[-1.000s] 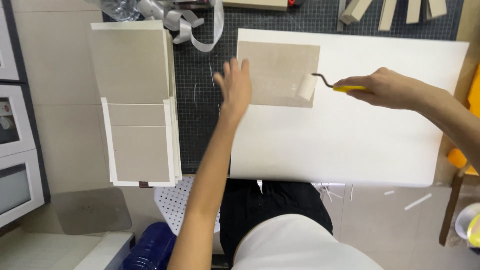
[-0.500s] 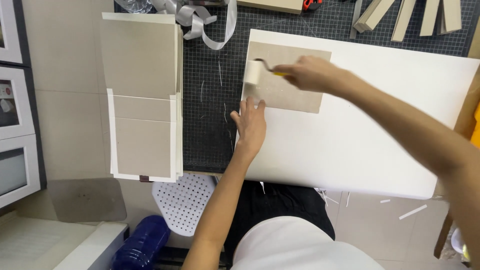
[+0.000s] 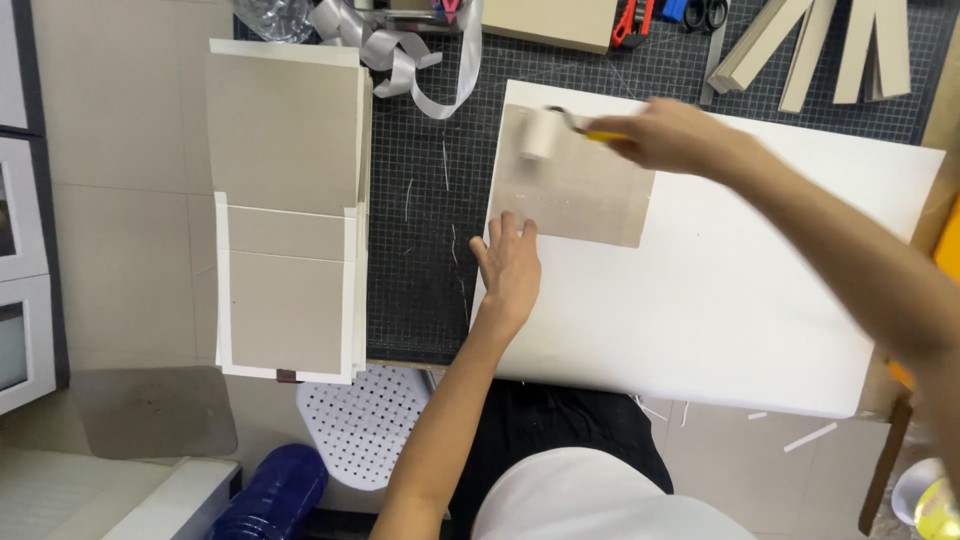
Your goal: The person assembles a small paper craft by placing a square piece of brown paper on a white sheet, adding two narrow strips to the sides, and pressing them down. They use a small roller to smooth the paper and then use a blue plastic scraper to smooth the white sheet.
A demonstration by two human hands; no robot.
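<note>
While the right hand closes its grip around the yellow handle of a small white foam roller, the roller head rests on the upper-left corner of a flat grey-brown cardboard rectangle. That rectangle lies on a large white paper sheet — toward the sheet's 11 o'clock corner. The left hand lies flat, fingers spread and holding nothing, pressing at the cardboard's lower-left edge on the white sheet. At 9 o'clock from the sheet, across the dark gridded cutting mat on the table, sits a stack of grey boards on white paper — well apart from both hands.
</note>
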